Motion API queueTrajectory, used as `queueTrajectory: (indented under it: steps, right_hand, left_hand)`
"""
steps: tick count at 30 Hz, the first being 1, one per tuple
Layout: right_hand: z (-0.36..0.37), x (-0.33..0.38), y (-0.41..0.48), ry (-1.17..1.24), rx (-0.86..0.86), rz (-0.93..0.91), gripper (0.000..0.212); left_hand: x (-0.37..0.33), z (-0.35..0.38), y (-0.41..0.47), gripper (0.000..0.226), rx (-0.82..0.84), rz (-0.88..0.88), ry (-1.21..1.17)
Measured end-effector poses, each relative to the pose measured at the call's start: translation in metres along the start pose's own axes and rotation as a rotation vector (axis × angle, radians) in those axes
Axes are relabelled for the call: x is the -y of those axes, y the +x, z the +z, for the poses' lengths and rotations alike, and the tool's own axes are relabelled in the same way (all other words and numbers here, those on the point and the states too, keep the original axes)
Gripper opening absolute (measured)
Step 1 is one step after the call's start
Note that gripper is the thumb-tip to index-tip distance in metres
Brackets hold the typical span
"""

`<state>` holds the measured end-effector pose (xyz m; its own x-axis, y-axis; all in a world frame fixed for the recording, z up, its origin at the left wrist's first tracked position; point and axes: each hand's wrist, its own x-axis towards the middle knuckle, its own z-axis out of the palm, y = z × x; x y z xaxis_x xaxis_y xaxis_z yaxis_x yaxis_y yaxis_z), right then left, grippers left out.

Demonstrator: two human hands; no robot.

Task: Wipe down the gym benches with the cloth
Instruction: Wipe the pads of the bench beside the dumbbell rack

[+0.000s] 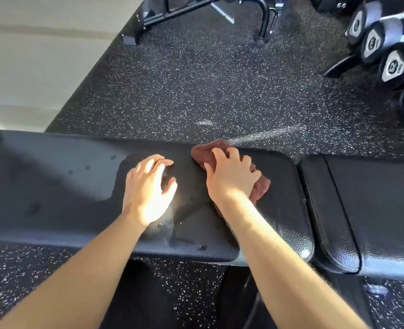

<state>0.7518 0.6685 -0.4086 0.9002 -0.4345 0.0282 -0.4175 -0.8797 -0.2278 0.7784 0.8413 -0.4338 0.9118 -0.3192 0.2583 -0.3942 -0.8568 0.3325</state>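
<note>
Black rubber floor (196, 86), flecked with white, is seen spread across the middle. A row of dark dumbbells (394, 65) with pale hexagonal end caps is lined up at upper right. A black metal frame (196, 7) is stood on the floor at the top, and a pale wall (30, 55) is caught at left.

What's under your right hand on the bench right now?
A reddish-brown cloth, bunched on the black bench pad. The right hand grips its middle, so only its far and right edges show. The pad beneath the cloth is hidden.
</note>
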Motion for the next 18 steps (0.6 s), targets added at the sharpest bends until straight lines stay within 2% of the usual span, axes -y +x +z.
queueTrajectory:
  steps: [5,12,18]
  right_hand:
    - [0.001,0.003,0.015,0.021,-0.007,-0.026,0.034]
    - [-0.005,-0.023,-0.022,0.006,0.001,-0.175,0.034]
    - [-0.003,-0.004,-0.001,-0.01,0.013,-0.101,0.033]
  left_hand:
    - [-0.002,-0.001,0.0,0.034,0.005,0.002,0.01]
    - [-0.004,-0.001,-0.001,0.035,0.004,-0.041,-0.002]
    - [-0.003,-0.001,0.0,0.035,0.018,-0.044,-0.008]
